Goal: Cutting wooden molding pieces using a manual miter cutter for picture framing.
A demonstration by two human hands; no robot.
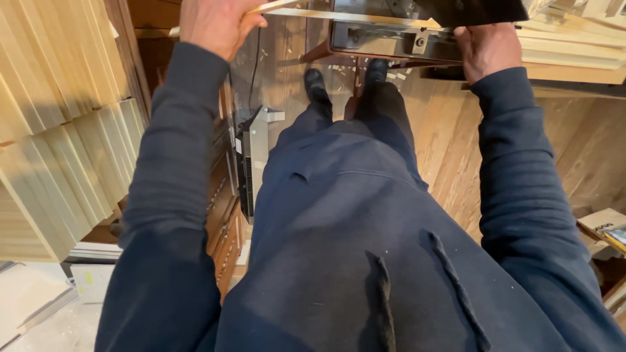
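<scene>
The left hand (215,26) was closed around one end of a thin wooden strip (339,14), which lay across a dark metal machine (391,39). The right hand (488,49) gripped the machine's edge. Judged step: feeding the strip; next, steady guidance was required. No containers were visible; stacked boards (65,130) stood left.

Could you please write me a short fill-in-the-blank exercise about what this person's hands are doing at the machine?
1. The left hand grips a thin strip of ____.
2. The right hand rests against the dark ____ machine.
3. Stacks of pale boards stand on the person's ____ side.
4. The person's sleeves are dark ____.

Missing words: wood; metal; left; blue
</scene>
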